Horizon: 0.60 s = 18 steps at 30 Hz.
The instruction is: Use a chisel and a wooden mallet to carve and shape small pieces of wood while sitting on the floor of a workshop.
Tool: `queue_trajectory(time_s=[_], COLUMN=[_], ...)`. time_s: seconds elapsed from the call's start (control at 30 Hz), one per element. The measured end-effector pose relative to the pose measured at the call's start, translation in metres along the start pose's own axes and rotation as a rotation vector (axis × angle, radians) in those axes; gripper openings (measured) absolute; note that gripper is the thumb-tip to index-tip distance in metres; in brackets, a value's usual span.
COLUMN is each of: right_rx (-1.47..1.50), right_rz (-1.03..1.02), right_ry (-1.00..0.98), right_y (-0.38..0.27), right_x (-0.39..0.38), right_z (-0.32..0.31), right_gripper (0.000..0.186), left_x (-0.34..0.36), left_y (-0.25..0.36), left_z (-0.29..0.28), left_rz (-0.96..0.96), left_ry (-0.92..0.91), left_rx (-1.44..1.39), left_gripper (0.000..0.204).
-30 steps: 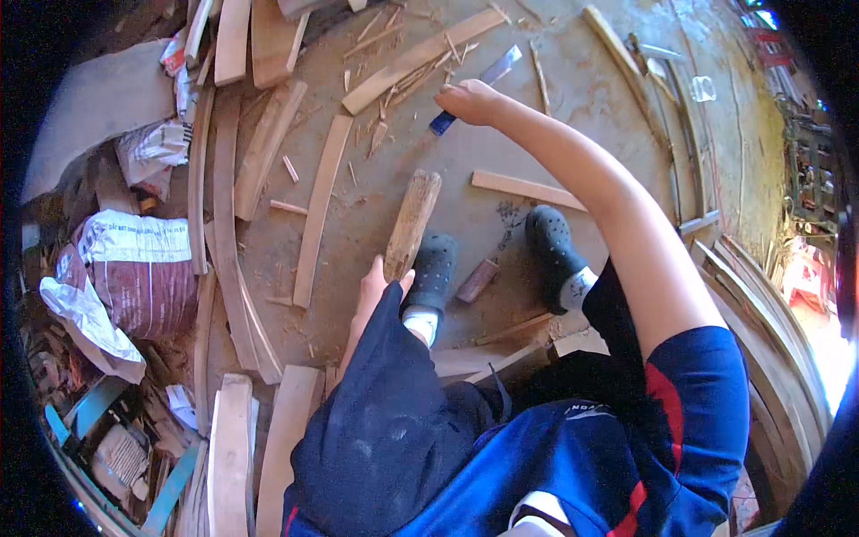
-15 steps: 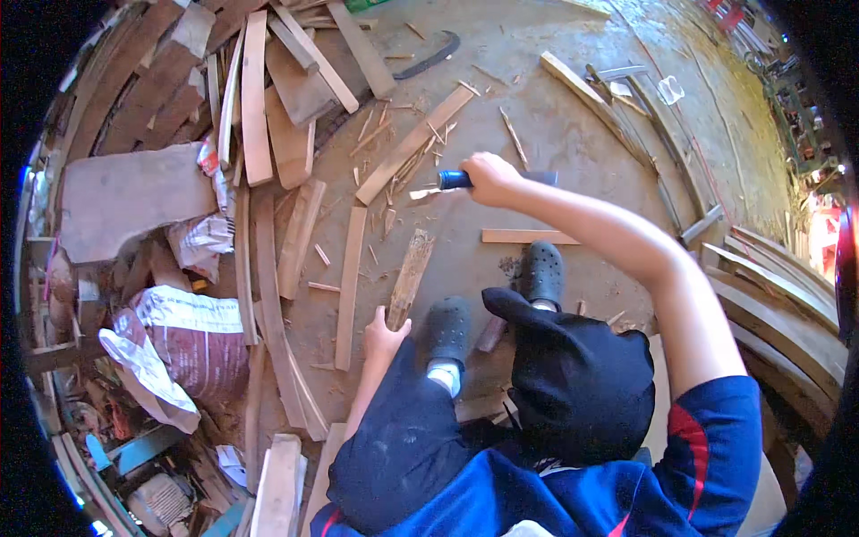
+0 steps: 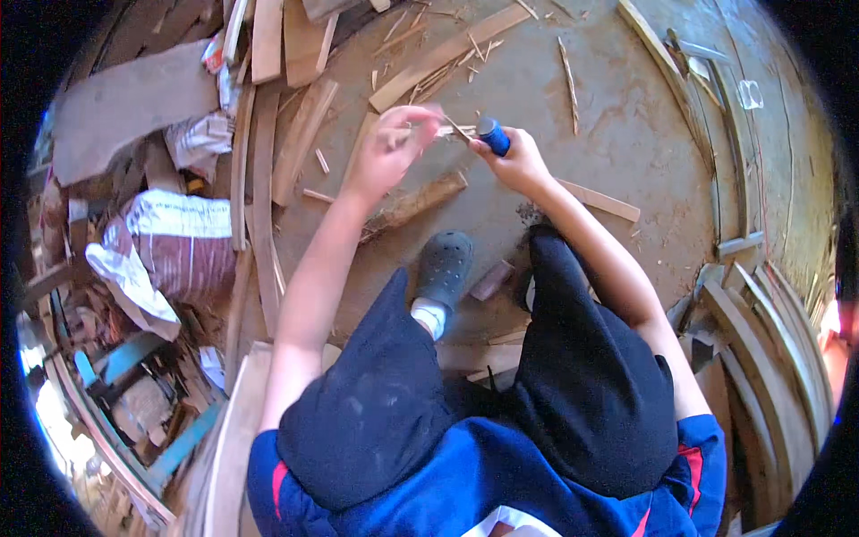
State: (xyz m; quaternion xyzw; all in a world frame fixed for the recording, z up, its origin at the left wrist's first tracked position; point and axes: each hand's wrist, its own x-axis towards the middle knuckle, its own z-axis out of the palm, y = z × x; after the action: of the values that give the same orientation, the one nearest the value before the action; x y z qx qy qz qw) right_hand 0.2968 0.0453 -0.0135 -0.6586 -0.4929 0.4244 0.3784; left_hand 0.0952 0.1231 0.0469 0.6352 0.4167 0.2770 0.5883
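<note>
My right hand [image 3: 517, 163] is closed around a tool with a blue cylindrical handle [image 3: 494, 136]; its other end is hidden. A thin brown strip of wood [image 3: 459, 129] reaches from beside those fingertips toward my left hand [image 3: 394, 150]. The left hand is raised and motion-blurred; its fingers look apart from the thumb, and I see nothing gripped in it. Below it, a rough-edged wood piece [image 3: 419, 206] lies aslant on the floor, ahead of my left grey clog [image 3: 445, 262].
Boards and wood strips pile up at the left, beside a maroon-and-white sack [image 3: 183, 242]. A plank [image 3: 452, 55] and several splinters lie ahead. A short strip [image 3: 599, 200] is beyond my right forearm. A long frame-like piece [image 3: 734, 152] and curved boards [image 3: 761, 358] are at the right.
My left hand has let go of the wood piece and risen toward my right hand. The wood piece now lies more slanted on the floor. The tool's handle has turned, and the view has shifted.
</note>
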Motion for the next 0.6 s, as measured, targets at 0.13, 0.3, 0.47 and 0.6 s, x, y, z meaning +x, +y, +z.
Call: queue_trajectory(time_s=[0.13, 0.3, 0.47, 0.6], right_rx=[-0.309, -0.559, -0.64, -0.802], right_rz=[-0.144, -0.289, -0.208, -0.135], right_ry=[0.109, 0.032, -0.034, -0.082], right_y=[0.001, -0.013, -0.023, -0.04], right_x=[0.001, -0.002, 0.006, 0.012], right_z=[-0.016, -0.002, 0.01, 0.022], right_gripper=[0.016, 0.03, 0.027, 0.02], left_x=[-0.012, -0.046, -0.053, -0.053], left_y=[-0.01, -0.032, -0.043, -0.045], left_z=[0.034, 0.038, 0.04, 0.034], left_rz=[0.04, 0.031, 0.013, -0.05], left_ry=[0.151, 0.366, 0.509, 0.544], left_rx=[-0.112, -0.207, -0.283, -0.293], left_gripper=[0.024, 0.023, 0.022, 0.023])
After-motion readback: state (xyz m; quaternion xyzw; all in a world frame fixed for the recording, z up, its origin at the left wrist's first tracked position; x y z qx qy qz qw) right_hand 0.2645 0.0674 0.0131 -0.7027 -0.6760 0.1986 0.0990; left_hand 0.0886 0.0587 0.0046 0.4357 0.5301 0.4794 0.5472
